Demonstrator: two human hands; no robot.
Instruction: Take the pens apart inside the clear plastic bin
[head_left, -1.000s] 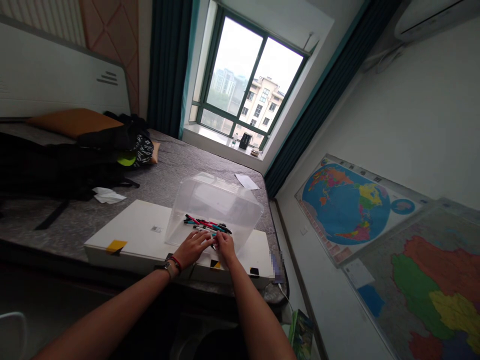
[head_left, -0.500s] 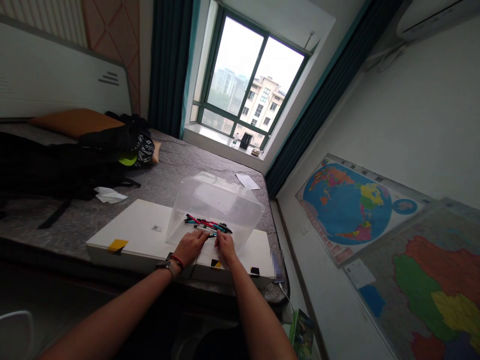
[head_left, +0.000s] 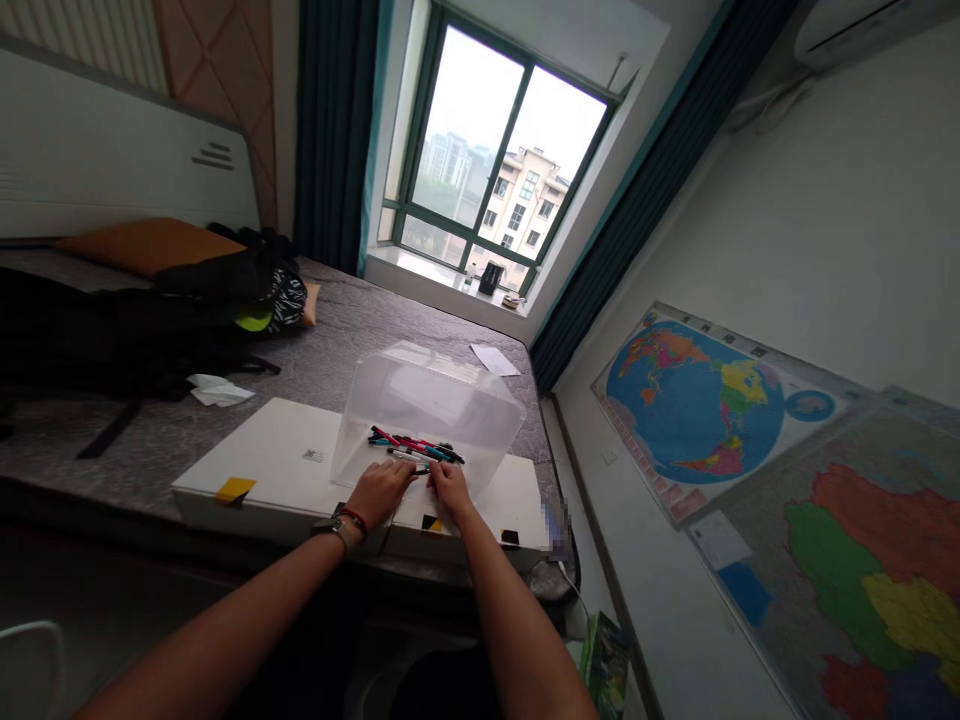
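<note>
A clear plastic bin [head_left: 420,385] lies on its side with its open mouth toward me. Inside it is a loose heap of several pens [head_left: 424,447] in red, teal, black and white. My left hand [head_left: 380,490] is at the mouth, fingers closed around one end of a pen [head_left: 421,471]. Closed in a pinch, my right hand [head_left: 450,488] meets the pen's other end. Most of that pen is hidden by my fingers. A dark watch and a red band circle my left wrist.
White boxes [head_left: 255,455] with yellow and black tape support the bin on a grey mattress [head_left: 360,310]. Dark clothing or bags [head_left: 90,330], crumpled tissue [head_left: 219,390] and a paper sheet [head_left: 495,360] lie on the mattress. Maps [head_left: 694,400] hang on the right wall.
Both hands stay almost in place, with only slight finger movement at the pen between them. The pen heap looks the same, and the view has shifted very slightly.
</note>
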